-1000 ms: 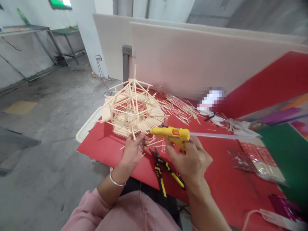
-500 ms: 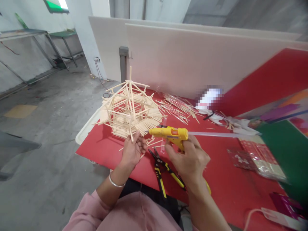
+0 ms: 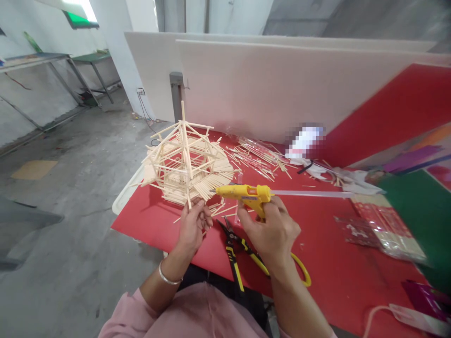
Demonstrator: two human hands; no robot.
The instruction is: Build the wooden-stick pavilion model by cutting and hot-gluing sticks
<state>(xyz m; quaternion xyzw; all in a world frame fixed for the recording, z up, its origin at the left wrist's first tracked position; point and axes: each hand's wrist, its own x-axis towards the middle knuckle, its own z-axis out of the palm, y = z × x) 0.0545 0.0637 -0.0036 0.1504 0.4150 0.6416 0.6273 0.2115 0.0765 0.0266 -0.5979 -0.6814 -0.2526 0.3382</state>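
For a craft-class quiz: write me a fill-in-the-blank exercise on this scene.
1. The right hand holds a ____ hot glue gun.
2. The left hand touches the ____ model house.
3. The pliers lie on a ____ table sheet.

Missing words: yellow; stick; red

My red work table (image 3: 317,281) and the things around it

On the table I see yellow-handled black pliers (image 3: 235,256), many loose thin wooden sticks (image 3: 255,157) near the back, and clear plastic packets (image 3: 380,230) at my right side. Two big white foam boards (image 3: 268,80) stand behind the table, and a red sheet (image 3: 394,112) leans on them. A green sheet (image 3: 419,216) lies far right. Metal tables (image 3: 52,61) stand on the grey concrete floor (image 3: 70,178) at left.
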